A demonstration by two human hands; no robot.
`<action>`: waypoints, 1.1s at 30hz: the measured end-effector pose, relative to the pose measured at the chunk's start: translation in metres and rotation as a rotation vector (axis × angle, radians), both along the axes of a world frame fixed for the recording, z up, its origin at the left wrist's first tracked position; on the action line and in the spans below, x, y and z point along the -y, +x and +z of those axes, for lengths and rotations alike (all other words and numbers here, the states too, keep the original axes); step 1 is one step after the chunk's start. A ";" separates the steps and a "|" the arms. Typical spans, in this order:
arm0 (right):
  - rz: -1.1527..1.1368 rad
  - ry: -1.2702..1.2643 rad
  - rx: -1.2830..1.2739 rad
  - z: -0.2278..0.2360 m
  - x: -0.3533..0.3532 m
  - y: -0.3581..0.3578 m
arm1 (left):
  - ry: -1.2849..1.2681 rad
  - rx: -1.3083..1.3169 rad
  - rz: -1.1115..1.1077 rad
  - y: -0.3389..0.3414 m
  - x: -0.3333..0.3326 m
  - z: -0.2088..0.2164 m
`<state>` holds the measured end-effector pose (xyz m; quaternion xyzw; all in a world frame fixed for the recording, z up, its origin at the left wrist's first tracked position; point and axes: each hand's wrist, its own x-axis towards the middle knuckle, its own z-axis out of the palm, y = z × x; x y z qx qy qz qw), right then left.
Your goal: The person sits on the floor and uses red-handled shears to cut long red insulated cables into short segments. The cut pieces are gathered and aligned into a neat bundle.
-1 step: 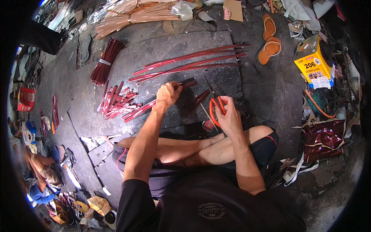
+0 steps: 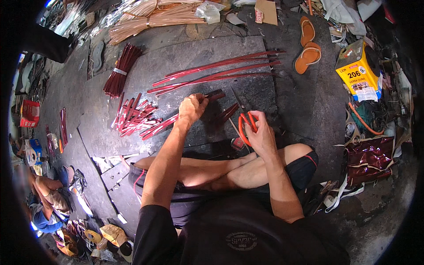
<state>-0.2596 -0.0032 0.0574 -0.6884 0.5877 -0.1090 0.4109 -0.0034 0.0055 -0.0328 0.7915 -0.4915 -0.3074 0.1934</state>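
Observation:
My left hand [image 2: 193, 108] is closed round a few glossy dark red strips [image 2: 161, 127], which stick out on both sides of the fist. In my right hand [image 2: 264, 136] is a pair of scissors [image 2: 244, 126] with orange handles. Its dark blades point up and left, to the right of the strips' far end, apart from them. Left of my left hand lies a loose pile of short red strips [image 2: 132, 115]. Several long red strips [image 2: 212, 68] lie beyond both hands, and a few short dark ones [image 2: 227, 113] lie between the hands.
A tied bundle of red strips [image 2: 121, 73] lies at the back left. Pale strips [image 2: 154, 21] are heaped behind it. Orange sandals [image 2: 308, 57] and a yellow can [image 2: 360, 70] stand at the right, near a shiny maroon sheet [image 2: 370, 161]. Another person [image 2: 48, 198] sits far left.
The scissors have swung slightly to the left, their blades now nearer the strips' end. My left hand and the strips in it have stayed put.

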 end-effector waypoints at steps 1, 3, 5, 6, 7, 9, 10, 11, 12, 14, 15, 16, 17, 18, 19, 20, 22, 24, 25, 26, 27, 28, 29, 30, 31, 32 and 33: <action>0.028 -0.025 -0.018 -0.001 -0.002 0.000 | 0.003 -0.001 0.000 0.000 0.000 0.000; 0.086 -0.074 -0.053 -0.006 -0.005 0.000 | 0.009 -0.004 0.001 0.000 0.001 0.001; 0.116 -0.091 -0.047 -0.007 -0.008 0.002 | 0.000 0.029 -0.009 -0.001 0.000 0.002; 0.141 -0.110 -0.055 -0.012 -0.008 0.001 | -0.005 0.044 -0.013 -0.002 0.000 0.002; 0.169 -0.132 -0.060 -0.016 -0.007 0.002 | 0.018 0.030 -0.019 0.000 0.002 0.005; 0.169 -0.186 -0.086 -0.019 -0.003 0.007 | 0.063 0.000 -0.029 0.005 0.007 0.011; 0.169 -0.208 -0.097 -0.021 -0.004 0.008 | 0.042 0.043 -0.048 0.008 0.004 0.013; 0.174 -0.205 -0.107 -0.022 -0.004 0.007 | 0.051 0.069 -0.079 0.013 0.001 0.013; 0.180 -0.203 -0.117 -0.024 -0.004 0.005 | 0.062 0.095 -0.110 0.020 -0.004 0.014; 0.173 -0.134 -0.140 -0.021 -0.003 0.007 | 0.095 0.138 -0.183 0.045 -0.013 0.009; 0.171 -0.125 -0.148 -0.018 -0.002 0.009 | 0.149 0.052 -0.189 0.061 -0.017 0.004; 0.166 -0.116 -0.161 -0.016 -0.001 0.009 | 0.202 -0.037 -0.197 0.072 -0.019 0.006; 0.160 -0.107 -0.173 -0.015 -0.001 0.009 | 0.253 -0.127 -0.206 0.078 -0.022 0.006; 0.148 -0.112 -0.134 -0.017 -0.001 0.009 | 0.232 -0.139 -0.197 0.081 -0.026 0.005; 0.157 -0.125 -0.127 -0.018 -0.001 0.008 | 0.207 -0.151 -0.189 0.082 -0.028 0.002; 0.165 -0.138 -0.120 -0.019 -0.001 0.007 | 0.183 -0.164 -0.180 0.083 -0.031 -0.001; 0.168 -0.137 -0.112 -0.019 0.000 0.007 | 0.128 -0.168 -0.148 0.082 -0.036 -0.003; 0.156 -0.110 -0.110 -0.019 0.001 0.006 | 0.068 -0.152 -0.100 0.075 -0.038 -0.003; 0.159 -0.114 -0.110 -0.019 0.002 0.006 | 0.071 -0.144 -0.095 0.073 -0.038 -0.002; 0.161 -0.118 -0.109 -0.020 0.002 0.006 | 0.074 -0.135 -0.090 0.072 -0.038 -0.002; 0.163 -0.123 -0.108 -0.020 0.002 0.005 | 0.078 -0.127 -0.086 0.071 -0.038 -0.002; 0.158 -0.120 -0.099 -0.020 0.002 0.005 | 0.075 -0.135 -0.077 0.071 -0.039 -0.003; 0.154 -0.117 -0.090 -0.020 0.002 0.006 | 0.072 -0.142 -0.069 0.071 -0.039 -0.006; 0.150 -0.114 -0.081 -0.020 0.001 0.006 | 0.069 -0.149 -0.061 0.071 -0.041 -0.007; 0.139 -0.124 -0.108 -0.020 0.000 0.006 | 0.037 -0.169 -0.061 0.070 -0.041 -0.008; 0.129 -0.134 -0.134 -0.023 -0.001 0.006 | 0.004 -0.188 -0.060 0.069 -0.042 -0.009; 0.119 -0.144 -0.160 -0.023 -0.003 0.006 | -0.029 -0.208 -0.059 0.068 -0.043 -0.009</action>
